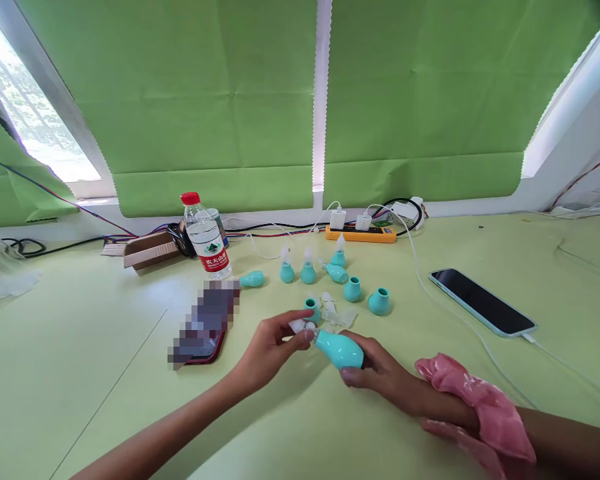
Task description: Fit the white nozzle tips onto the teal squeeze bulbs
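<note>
My right hand (pixel 375 370) is wrapped around the wide end of a teal squeeze bulb (pixel 339 349), held tilted above the table with its narrow neck to the left. At that neck, my left hand (pixel 273 343) pinches a whitish translucent nozzle (pixel 297 326) between thumb and fingers. How firmly the nozzle and bulb are joined cannot be made out. Just behind the fingers stands an open teal bulb base (pixel 311 308). Clear and white small plastic parts (pixel 337 315) lie beside it. Two more open teal bases, a teal bulb (pixel 253 279) and several teal pieces with nozzles (pixel 308 268) sit farther back.
A phone (pixel 483 301) on a white cable lies at right, and a partly blurred dark red-edged phone (pixel 213 347) at left. Behind are a water bottle (pixel 207 240), a cardboard box (pixel 151 250) and an orange power strip (pixel 361 234). A pink scrunchie-like band (pixel 480 400) circles my right forearm.
</note>
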A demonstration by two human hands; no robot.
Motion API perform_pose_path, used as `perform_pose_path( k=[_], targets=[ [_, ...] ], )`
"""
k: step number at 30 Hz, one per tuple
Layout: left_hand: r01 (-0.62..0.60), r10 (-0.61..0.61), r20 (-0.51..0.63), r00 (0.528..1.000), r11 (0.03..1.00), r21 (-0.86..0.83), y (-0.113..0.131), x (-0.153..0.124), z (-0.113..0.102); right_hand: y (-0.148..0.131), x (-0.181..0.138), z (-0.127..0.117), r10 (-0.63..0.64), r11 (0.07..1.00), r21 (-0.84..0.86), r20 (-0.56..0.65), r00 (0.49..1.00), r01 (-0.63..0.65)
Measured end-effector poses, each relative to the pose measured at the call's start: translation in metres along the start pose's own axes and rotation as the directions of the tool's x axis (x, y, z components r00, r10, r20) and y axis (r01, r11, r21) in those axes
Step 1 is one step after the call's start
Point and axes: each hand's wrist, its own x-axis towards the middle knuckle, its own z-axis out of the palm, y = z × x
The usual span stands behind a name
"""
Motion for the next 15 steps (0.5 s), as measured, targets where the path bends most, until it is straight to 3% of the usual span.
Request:
perform_pose_path(
  k=[3, 6, 10, 15],
  targets=[
    [-0.025, 0.026, -0.003, 1.000, 0.983, 0.181, -0.020, -0.005, 0.005, 0.010, 0.001, -0.007, -0.037, 0.971, -0.240, -0.097, 0.995, 0.013],
    [-0.165, 0.197, -0.042, 0.979, 0.906, 0.391, -0.034, -0.009, 0.012, 0.014, 0.003, -0.008, -0.055, 0.919, -0.395, -0.166, 0.985, -0.015],
    [-0.338, 0.408, -0.032, 0.912, 0.795, 0.504, -0.047, -0.006, 0.017, 0.019, 0.005, -0.008, -0.098, 0.856, -0.516, -0.234, 0.967, -0.038],
    [-0.256, 0.482, -0.145, 0.864, 0.669, 0.698, -0.054, 0.010, 0.008, 0.027, 0.004, -0.017, -0.160, 0.809, -0.583, -0.349, 0.923, -0.080]
  ],
)
